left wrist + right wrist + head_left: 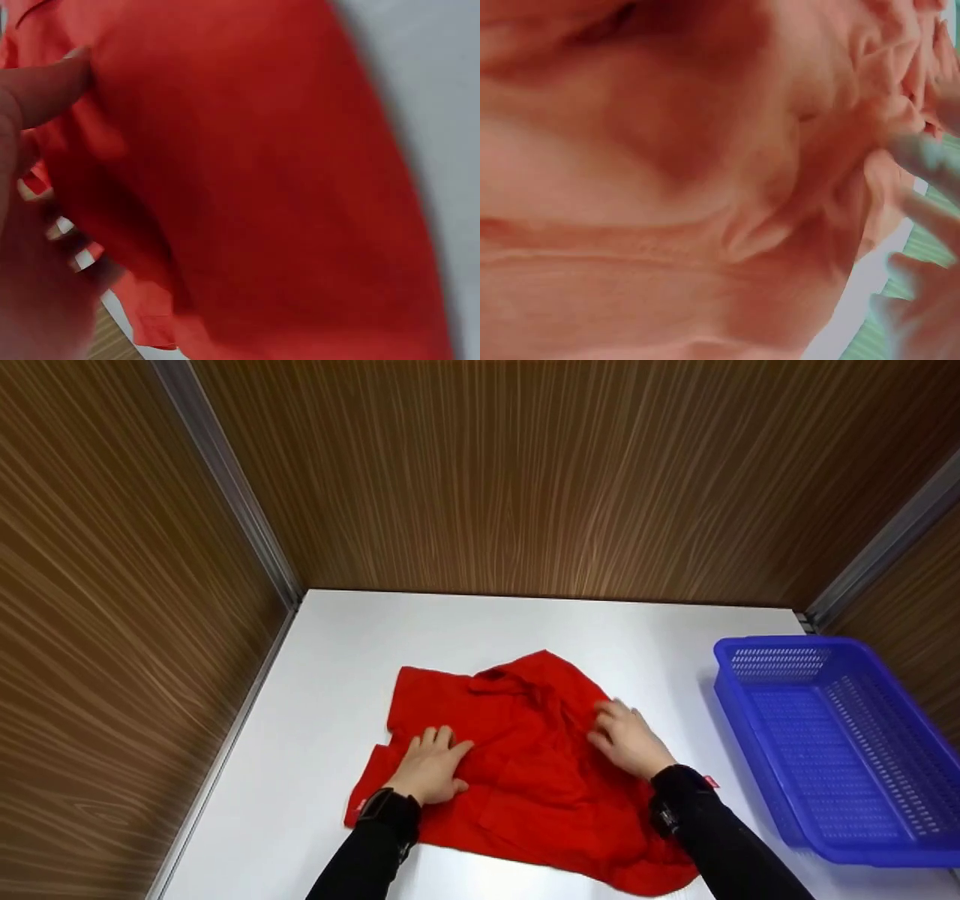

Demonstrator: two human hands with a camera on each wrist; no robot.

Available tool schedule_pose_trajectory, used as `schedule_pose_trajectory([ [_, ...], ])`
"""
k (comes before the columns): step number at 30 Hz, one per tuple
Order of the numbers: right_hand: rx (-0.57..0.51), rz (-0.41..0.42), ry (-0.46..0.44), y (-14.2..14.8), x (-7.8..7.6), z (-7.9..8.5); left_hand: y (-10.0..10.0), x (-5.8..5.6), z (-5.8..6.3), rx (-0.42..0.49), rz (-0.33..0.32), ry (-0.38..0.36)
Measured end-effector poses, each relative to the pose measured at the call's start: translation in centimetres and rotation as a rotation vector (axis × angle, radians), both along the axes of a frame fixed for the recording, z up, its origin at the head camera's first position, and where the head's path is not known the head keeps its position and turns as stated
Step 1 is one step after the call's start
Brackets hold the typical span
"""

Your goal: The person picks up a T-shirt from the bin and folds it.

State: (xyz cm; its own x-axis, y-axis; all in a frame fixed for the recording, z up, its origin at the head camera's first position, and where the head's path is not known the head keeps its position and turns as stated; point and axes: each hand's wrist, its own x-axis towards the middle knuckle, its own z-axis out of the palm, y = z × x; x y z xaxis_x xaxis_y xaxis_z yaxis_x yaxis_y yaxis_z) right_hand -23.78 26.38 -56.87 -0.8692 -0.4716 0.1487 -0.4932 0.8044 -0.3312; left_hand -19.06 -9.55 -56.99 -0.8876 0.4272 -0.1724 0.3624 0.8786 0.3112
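Note:
A red garment (517,787) lies spread and wrinkled on the white table, its upper right part bunched into folds. My left hand (431,769) rests on its left part with fingers and thumb spread. In the left wrist view the thumb of that hand (45,94) touches the red cloth (247,165), while the other fingers are partly in shadow. Over the garment's right edge is my right hand (630,739), its fingers loosely bent and blurred. The right wrist view shows this hand (930,300) beside the creased cloth (630,292), with no cloth visibly pinched.
A blue plastic basket (757,757) with slotted sides stands on the table at the right. Wood-grain panels (510,480) close off the back and both sides of the white table (330,660). A small red tag (711,781) shows beside the right sleeve.

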Motion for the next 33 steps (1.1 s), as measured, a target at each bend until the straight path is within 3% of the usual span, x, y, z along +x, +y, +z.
schedule_pose_trajectory([
  [3, 0.005, -0.004, -0.006, -0.6, -0.5, 0.0, 0.0, -0.2, -0.1, 0.039, -0.011, -0.038],
  [7, 0.177, -0.071, 0.004, -0.7, -0.5, -0.4, 0.0, -0.3, 0.0, 0.074, 0.056, -0.106],
  [11, 0.296, -0.264, 0.081, 0.1, -0.4, -1.1, 0.2, -0.2, 0.2, 0.001, 0.128, -0.065],
  [14, 0.341, -0.422, 0.057, 1.2, -0.2, -1.3, 0.4, 0.0, 0.5, -0.084, 0.148, -0.007],
  [17, 0.338, -0.488, 0.023, 2.1, -0.2, -1.2, 0.5, 0.0, 0.8, -0.145, 0.157, 0.023],
  [19, 0.299, -0.460, 0.034, 2.4, -0.3, -1.0, 0.5, -0.1, 0.8, -0.158, 0.167, 0.022],
  [22, 0.206, -0.359, 0.126, 2.4, -0.3, -1.0, 0.2, -0.1, 0.6, -0.146, 0.204, -0.032],
  [26, 0.084, -0.094, 0.325, 1.6, 0.4, -1.5, -0.2, -0.4, 0.2, -0.109, 0.253, -0.121],
  [28, 0.061, 0.032, 0.376, 0.9, 1.2, -1.8, -0.4, -0.6, 0.1, -0.095, 0.267, -0.142],
  [30, 0.065, 0.113, 0.349, 0.1, 2.2, -1.9, -0.6, -0.9, -0.1, -0.083, 0.274, -0.143],
  [33, 0.154, 0.093, 0.189, -0.6, 3.2, -2.0, -1.2, -1.4, -0.6, -0.059, 0.292, -0.098],
])
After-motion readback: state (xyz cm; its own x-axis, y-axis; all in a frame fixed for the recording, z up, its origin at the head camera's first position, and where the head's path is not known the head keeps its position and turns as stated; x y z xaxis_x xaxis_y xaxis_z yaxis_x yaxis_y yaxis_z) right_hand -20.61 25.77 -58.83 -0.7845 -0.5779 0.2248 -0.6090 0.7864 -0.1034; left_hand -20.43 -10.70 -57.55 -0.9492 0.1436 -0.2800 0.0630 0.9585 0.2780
